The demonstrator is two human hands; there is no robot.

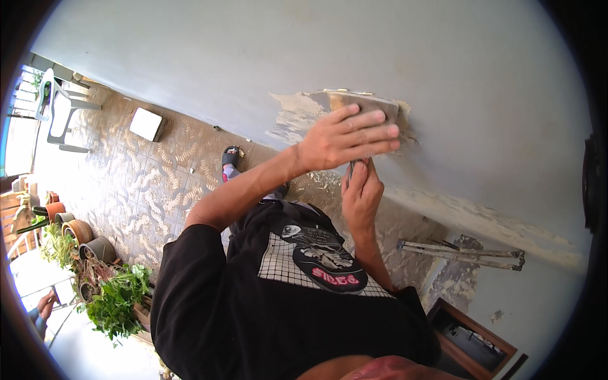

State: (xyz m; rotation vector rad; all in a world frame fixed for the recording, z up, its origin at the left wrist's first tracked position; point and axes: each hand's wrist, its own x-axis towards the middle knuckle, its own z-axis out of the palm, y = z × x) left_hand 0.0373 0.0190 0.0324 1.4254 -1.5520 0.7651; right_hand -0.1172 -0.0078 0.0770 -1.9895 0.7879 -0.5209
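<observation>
Head view: right hand (363, 193) clamps a wide, grey-brown, seemingly stiff, light metal scraper (375, 105) by its handle (351, 169), likely the best hold, left hand (345, 140) flat across its blade.

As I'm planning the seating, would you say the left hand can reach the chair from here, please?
Probably not: the left hand lies over the scraper, and the chair stands well away across the floor.

Bright left glare (blown-out), curved fisheye edges
</observation>
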